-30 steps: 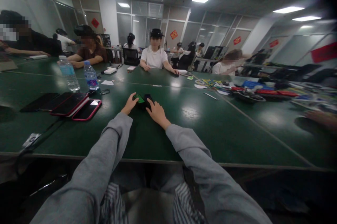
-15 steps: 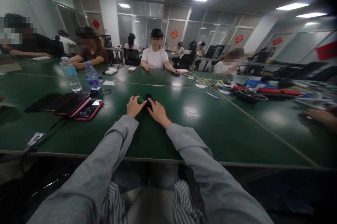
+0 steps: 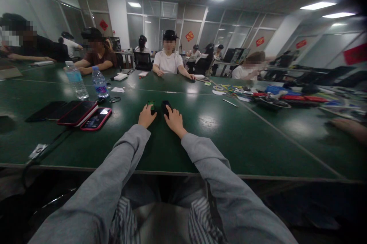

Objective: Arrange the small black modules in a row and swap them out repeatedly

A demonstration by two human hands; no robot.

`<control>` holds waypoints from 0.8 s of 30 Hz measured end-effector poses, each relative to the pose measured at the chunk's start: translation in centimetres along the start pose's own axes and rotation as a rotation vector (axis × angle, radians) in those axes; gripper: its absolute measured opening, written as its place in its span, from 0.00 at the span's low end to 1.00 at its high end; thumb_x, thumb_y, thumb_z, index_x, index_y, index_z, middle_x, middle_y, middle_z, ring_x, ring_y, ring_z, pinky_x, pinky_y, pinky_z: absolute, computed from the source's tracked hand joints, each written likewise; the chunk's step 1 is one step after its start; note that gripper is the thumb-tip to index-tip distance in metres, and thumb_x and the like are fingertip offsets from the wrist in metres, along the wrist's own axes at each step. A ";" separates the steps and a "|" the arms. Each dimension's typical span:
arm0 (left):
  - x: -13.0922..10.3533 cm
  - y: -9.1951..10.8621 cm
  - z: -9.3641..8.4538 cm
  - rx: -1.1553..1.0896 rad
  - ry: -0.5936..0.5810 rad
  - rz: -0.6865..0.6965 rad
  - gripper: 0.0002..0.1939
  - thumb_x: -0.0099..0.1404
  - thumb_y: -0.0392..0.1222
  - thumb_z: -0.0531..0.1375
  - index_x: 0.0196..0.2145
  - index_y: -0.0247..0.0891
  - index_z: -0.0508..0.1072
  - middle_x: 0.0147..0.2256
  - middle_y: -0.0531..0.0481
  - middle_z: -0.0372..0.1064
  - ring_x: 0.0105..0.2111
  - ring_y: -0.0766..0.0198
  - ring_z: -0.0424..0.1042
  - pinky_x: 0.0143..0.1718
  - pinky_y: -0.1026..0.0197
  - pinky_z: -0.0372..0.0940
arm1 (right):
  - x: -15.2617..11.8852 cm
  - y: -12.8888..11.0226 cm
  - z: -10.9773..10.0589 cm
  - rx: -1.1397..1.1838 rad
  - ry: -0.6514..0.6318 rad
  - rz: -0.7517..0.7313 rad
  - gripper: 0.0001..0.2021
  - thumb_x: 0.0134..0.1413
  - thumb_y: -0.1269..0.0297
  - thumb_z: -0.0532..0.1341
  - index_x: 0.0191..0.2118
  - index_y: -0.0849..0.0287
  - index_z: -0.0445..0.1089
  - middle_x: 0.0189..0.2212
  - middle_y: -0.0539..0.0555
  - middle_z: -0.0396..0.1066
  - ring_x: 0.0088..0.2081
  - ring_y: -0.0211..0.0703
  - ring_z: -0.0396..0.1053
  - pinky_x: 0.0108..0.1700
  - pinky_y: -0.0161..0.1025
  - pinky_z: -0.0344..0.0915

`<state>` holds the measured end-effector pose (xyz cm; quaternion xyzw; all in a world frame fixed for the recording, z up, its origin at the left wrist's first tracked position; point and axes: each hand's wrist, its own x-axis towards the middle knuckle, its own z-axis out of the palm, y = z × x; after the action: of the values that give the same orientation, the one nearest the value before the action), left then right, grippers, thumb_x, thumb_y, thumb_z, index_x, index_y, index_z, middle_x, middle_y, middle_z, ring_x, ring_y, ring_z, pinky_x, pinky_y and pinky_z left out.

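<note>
My left hand [image 3: 147,116] rests over a small green and black object [image 3: 151,104] on the green table [image 3: 206,148], its thumb and fingers around the near part of it. Just to the right, my right hand [image 3: 174,121] has its fingers on a small black object [image 3: 165,106] that lies on the table. The two objects stand side by side with a narrow gap between them. My hands partly cover both, so their full shapes are hidden.
Phones, one in a pink case [image 3: 96,118], lie at the left. Behind them stand two water bottles [image 3: 100,82]. A pen [image 3: 230,103] and a pile of cables and bags [image 3: 298,98] are at the right. A person [image 3: 168,61] sits opposite.
My hands have moved slightly apart. The green and black object has turned upright in the view and shifted left, away from the black object.
</note>
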<state>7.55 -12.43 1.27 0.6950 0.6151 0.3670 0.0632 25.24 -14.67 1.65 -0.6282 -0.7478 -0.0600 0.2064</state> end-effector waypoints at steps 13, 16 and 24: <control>0.1 -0.2 -0.1 0.017 0.010 0.001 0.25 0.63 0.47 0.62 0.57 0.41 0.67 0.58 0.38 0.62 0.58 0.46 0.65 0.58 0.46 0.61 | -0.1 0.2 0.1 -0.004 0.005 -0.009 0.29 0.67 0.56 0.50 0.70 0.49 0.43 0.52 0.60 0.63 0.52 0.51 0.59 0.51 0.46 0.58; 0.0 -0.2 -0.1 0.017 0.001 0.013 0.26 0.63 0.47 0.61 0.57 0.41 0.66 0.58 0.38 0.62 0.58 0.46 0.65 0.58 0.45 0.61 | -0.1 0.2 0.1 -0.001 0.004 -0.010 0.29 0.67 0.56 0.50 0.70 0.50 0.43 0.52 0.60 0.62 0.52 0.51 0.59 0.50 0.46 0.58; -0.1 0.3 -0.1 0.043 -0.034 0.047 0.27 0.65 0.48 0.60 0.59 0.39 0.64 0.60 0.35 0.60 0.59 0.44 0.63 0.59 0.43 0.61 | 0.0 0.2 -0.2 0.013 -0.012 -0.004 0.29 0.67 0.56 0.50 0.70 0.50 0.43 0.52 0.60 0.62 0.52 0.50 0.60 0.50 0.46 0.58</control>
<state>7.69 -12.66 1.44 0.7166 0.6051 0.3433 0.0499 25.43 -14.71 1.75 -0.6257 -0.7506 -0.0516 0.2059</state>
